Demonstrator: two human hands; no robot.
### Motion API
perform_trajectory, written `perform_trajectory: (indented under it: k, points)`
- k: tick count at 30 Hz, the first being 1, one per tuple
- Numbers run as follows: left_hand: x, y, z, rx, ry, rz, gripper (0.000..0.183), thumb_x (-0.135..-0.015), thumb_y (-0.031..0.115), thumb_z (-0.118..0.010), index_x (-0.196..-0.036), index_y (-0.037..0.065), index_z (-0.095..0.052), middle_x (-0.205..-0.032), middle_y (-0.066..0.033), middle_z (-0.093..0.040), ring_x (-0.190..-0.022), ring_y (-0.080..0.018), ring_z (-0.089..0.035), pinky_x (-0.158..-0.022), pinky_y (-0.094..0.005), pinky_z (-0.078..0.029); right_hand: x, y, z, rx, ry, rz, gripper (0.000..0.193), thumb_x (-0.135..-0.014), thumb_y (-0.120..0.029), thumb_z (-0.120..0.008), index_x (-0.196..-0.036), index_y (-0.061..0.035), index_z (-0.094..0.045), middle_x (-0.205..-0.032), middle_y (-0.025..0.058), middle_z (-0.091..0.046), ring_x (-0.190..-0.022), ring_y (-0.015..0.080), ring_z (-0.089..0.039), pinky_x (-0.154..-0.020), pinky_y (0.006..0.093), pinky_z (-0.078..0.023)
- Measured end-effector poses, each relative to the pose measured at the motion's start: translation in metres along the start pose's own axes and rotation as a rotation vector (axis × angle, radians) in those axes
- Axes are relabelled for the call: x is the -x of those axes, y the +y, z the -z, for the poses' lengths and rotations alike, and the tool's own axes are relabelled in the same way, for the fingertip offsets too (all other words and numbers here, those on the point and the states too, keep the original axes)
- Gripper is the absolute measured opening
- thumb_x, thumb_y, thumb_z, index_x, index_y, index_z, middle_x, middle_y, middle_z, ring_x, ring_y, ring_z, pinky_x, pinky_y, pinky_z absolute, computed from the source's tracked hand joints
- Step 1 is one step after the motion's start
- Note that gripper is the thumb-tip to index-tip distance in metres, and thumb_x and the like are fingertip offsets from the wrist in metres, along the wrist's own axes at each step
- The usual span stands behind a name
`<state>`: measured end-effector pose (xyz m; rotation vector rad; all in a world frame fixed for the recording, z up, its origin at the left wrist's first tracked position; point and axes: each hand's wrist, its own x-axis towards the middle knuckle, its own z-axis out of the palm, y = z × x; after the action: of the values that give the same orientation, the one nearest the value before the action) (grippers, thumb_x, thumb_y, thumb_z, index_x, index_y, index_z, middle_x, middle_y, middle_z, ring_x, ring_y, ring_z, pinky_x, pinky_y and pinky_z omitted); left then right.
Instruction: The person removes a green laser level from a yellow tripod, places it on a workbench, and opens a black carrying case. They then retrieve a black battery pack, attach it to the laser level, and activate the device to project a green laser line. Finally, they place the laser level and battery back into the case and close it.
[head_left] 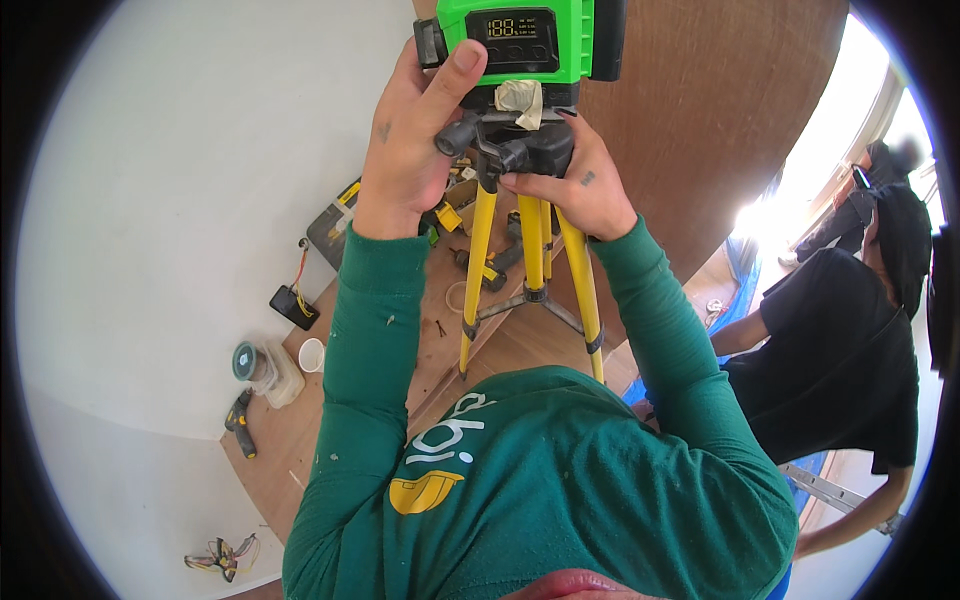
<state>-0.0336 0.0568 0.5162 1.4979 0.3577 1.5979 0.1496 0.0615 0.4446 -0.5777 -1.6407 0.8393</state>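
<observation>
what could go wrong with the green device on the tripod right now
The green device sits atop slender yellow tripod legs, so a hard push from the left hand might tip it.
The right hand is at the tripod head, where a finger could get pinched.
A co-worker bends near the right sleeve and might jog that arm.
</observation>
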Motion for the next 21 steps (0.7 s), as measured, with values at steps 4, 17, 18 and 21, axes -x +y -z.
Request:
perform_trajectory:
  k: [4,17,18,21]
  points:
    - [0.022,0.005,0.017,-0.194,0.209,-0.213,0.051,-0.103,0.038,-0.070,-0.136,0.001,-0.058,-0.121,-0.0100,-0.068,-0.105,-0.0173,-0.067,-0.093,-0.0331,-0.055,0.005,-0.006,-0.004,0.025,0.051,0.034,0.076,-0.074,-0.010,-0.089,-0.140,0.0017,-0.052,-0.116,0.0127,-0.075,-0.106,0.0197,-0.072,-0.098,0.0348,-0.055]
    - [0.068,0.025,0.022,-0.851,0.142,-0.416,0.017,-0.090,0.006,-0.081,-0.102,-0.002,-0.073,-0.088,-0.0058,-0.073,-0.080,-0.0115,-0.066,-0.075,-0.0262,-0.053,0.001,0.004,-0.016,0.140,0.143,0.014,0.076,-0.072,-0.014,-0.089,-0.137,0.0004,-0.054,-0.114,0.0144,-0.076,-0.105,0.0233,-0.073,-0.097,0.0357,-0.055]
    - [0.070,0.020,0.027,-0.833,0.165,-0.452,0.016,-0.089,0.009,-0.083,-0.097,-0.001,-0.073,-0.084,-0.0059,-0.073,-0.075,-0.0110,-0.065,-0.071,-0.0259,-0.053,-0.001,0.006,-0.016,0.127,0.146,0.015,0.076,-0.072,-0.014,-0.089,-0.137,0.0005,-0.054,-0.114,0.0143,-0.076,-0.106,0.0232,-0.073,-0.097,0.0358,-0.055]
    - [0.099,-0.003,0.034,-0.685,0.259,-0.281,0.015,-0.090,0.008,-0.082,-0.094,-0.001,-0.070,-0.084,-0.0066,-0.073,-0.075,-0.0108,-0.066,-0.070,-0.0261,-0.053,-0.001,0.009,-0.014,0.110,0.154,-0.005,0.076,-0.071,-0.013,-0.089,-0.137,0.0006,-0.054,-0.113,0.0143,-0.076,-0.106,0.0231,-0.072,-0.097,0.0360,-0.055]
